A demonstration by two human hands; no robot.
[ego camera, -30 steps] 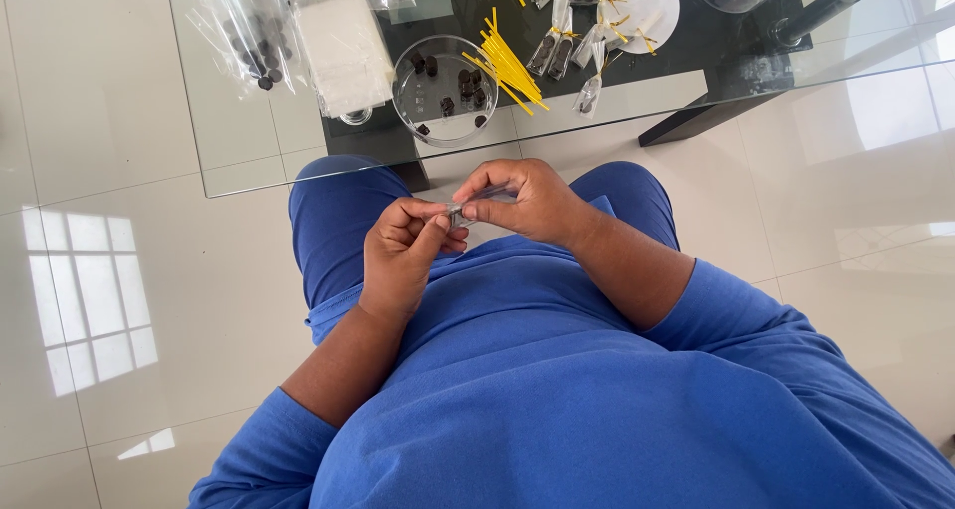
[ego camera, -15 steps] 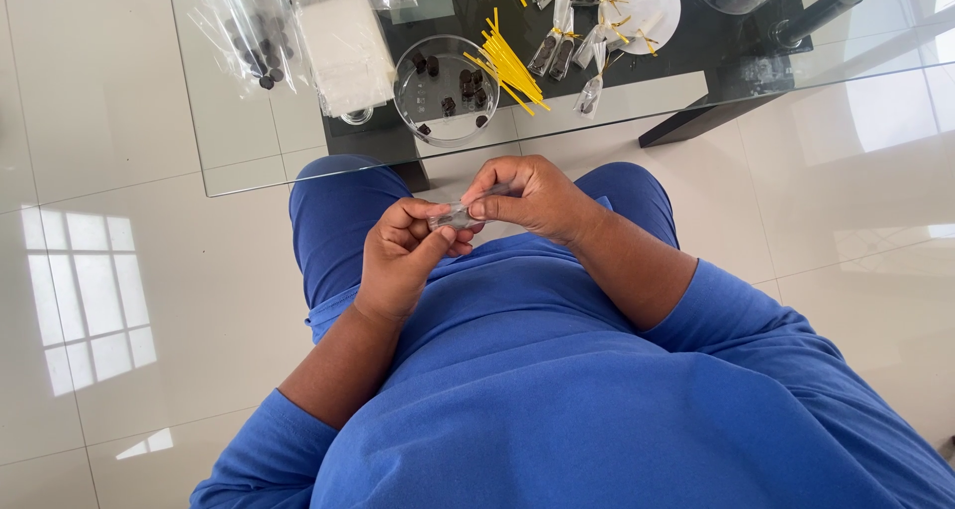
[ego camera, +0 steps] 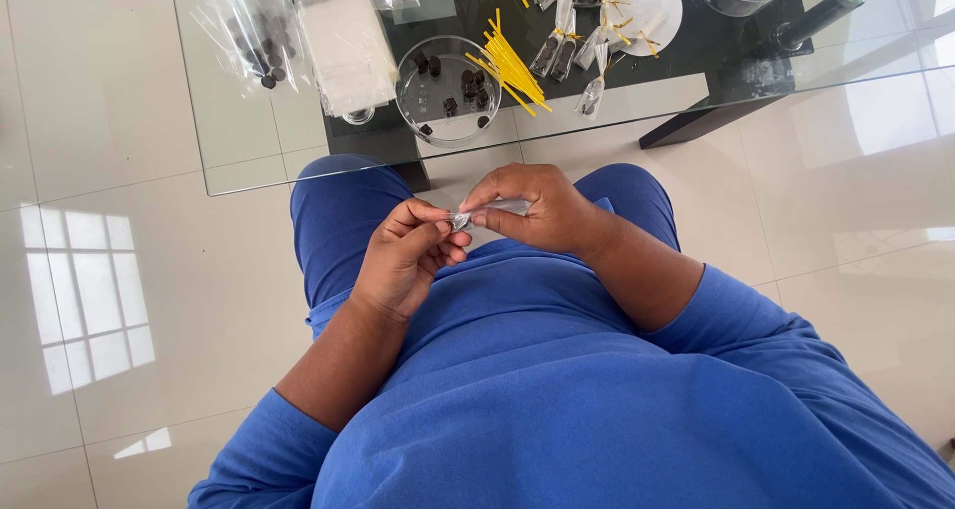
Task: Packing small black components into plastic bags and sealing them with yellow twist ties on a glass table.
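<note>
Over my lap, both hands pinch a small clear plastic bag (ego camera: 497, 208) between them. My left hand (ego camera: 408, 255) grips its left end with thumb and fingertips. My right hand (ego camera: 537, 208) is curled over the bag's right part and hides most of it. What the bag holds is too small to make out. I sit in blue clothes just in front of a glass table (ego camera: 229, 161).
On the glass table stand a clear round bowl (ego camera: 448, 89) with several dark pieces, a bundle of yellow twist ties (ego camera: 509, 66), several filled small bags (ego camera: 572, 46), a white pad (ego camera: 348, 51), a white plate (ego camera: 652, 6) and a bag of dark pieces (ego camera: 249, 41). White floor tiles lie around.
My hands have barely moved; the fingers have shifted slightly on the little bag, and it still sits between both hands.
</note>
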